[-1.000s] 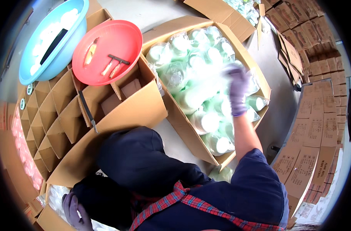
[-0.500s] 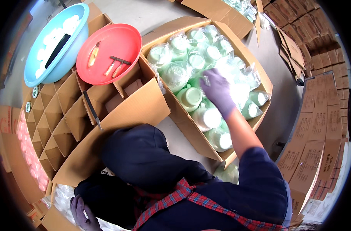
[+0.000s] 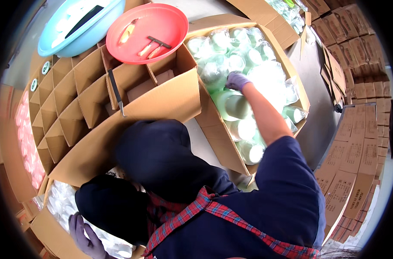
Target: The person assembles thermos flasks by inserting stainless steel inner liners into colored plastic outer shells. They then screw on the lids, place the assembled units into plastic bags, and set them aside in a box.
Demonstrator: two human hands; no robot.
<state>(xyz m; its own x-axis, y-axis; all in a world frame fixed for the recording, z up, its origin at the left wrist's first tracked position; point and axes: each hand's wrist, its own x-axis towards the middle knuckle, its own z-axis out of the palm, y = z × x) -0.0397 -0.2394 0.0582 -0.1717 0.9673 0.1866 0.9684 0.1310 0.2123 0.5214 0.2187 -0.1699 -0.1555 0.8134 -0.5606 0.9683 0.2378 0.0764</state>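
My right hand [image 3: 238,81], in a purple glove, reaches into a large carton [image 3: 218,125] with its fingers curled against the top of a light green plastic container [image 3: 231,105]. The container is smooth and rounded, and its exact kind is unclear. Around it lie several similar green pieces in clear plastic bags [image 3: 216,69]. My left hand [image 3: 85,237], also purple-gloved, hangs at the lower left with nothing in it and fingers apart. It is beside an open box of clear-wrapped white pieces [image 3: 65,203].
A divided carton [image 3: 67,125] stands at the left, with a red basin [image 3: 162,21] holding small tools and a blue basin [image 3: 97,30] on top. A dark flat bar [image 3: 114,88] leans over its edge. Pink wrapped pieces [image 3: 26,142] lie far left; stacked cartons [image 3: 347,155] line the right.
My right hand has gone from spread over the bags to curled at the green container, which has shifted and tilted. The whole view has turned slightly. My left hand stays low at the left.
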